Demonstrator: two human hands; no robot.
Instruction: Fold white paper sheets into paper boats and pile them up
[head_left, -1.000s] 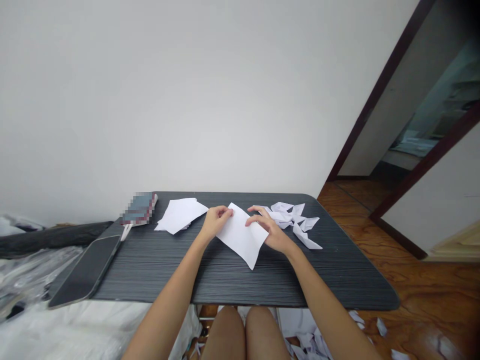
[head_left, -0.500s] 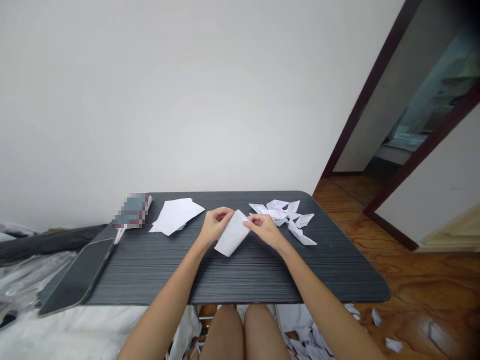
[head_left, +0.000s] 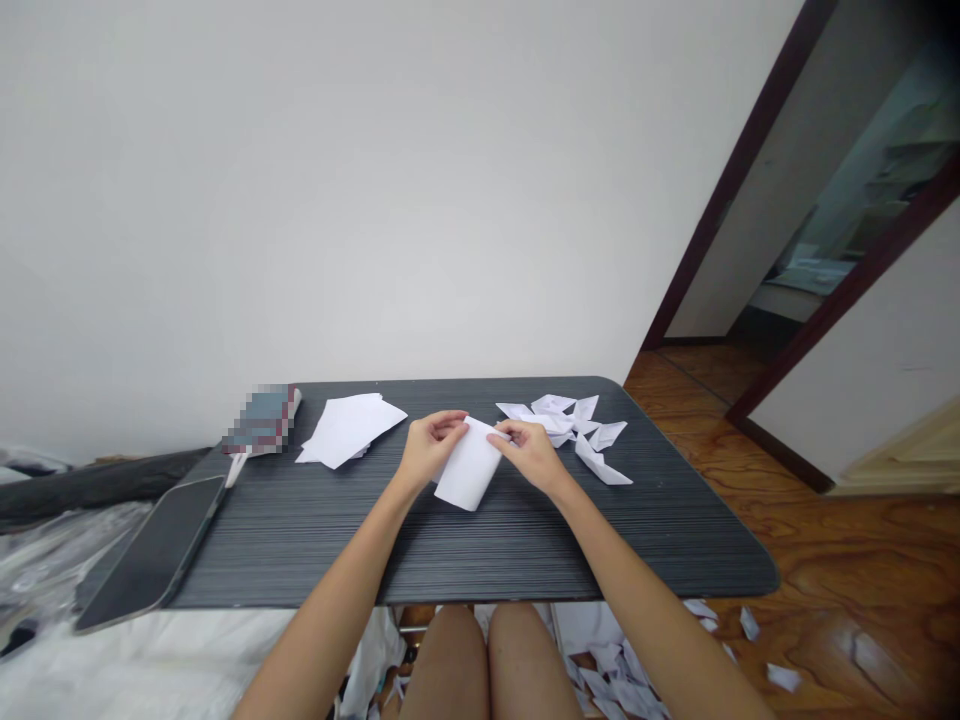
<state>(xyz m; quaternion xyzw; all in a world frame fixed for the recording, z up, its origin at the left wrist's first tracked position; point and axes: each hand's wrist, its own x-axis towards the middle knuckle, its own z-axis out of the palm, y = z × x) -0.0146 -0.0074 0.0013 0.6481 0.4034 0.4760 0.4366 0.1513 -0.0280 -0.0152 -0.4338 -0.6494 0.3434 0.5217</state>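
Observation:
A folded sheet of white paper (head_left: 469, 470) is held between my two hands above the middle of the dark table. My left hand (head_left: 433, 447) pinches its upper left corner between thumb and fingers. At the upper right corner, the thumb and fingers of my right hand (head_left: 530, 450) are closed on the same paper. Left of my hands lies a loose stack of white paper sheets (head_left: 352, 428). Several folded white paper pieces (head_left: 570, 425) lie in a pile just beyond my right hand.
The dark ribbed table (head_left: 315, 550) stands against a white wall. A phone (head_left: 154, 555) lies at its left edge, with a blurred-out booklet (head_left: 262, 418) behind it. Folded papers (head_left: 619, 675) lie heaped below the table, and scraps (head_left: 783, 677) lie on the wooden floor.
The paper has turned slightly, so its lower end has swung a little to the right and it now hangs more upright. Both hands keep their hold in nearly the same place.

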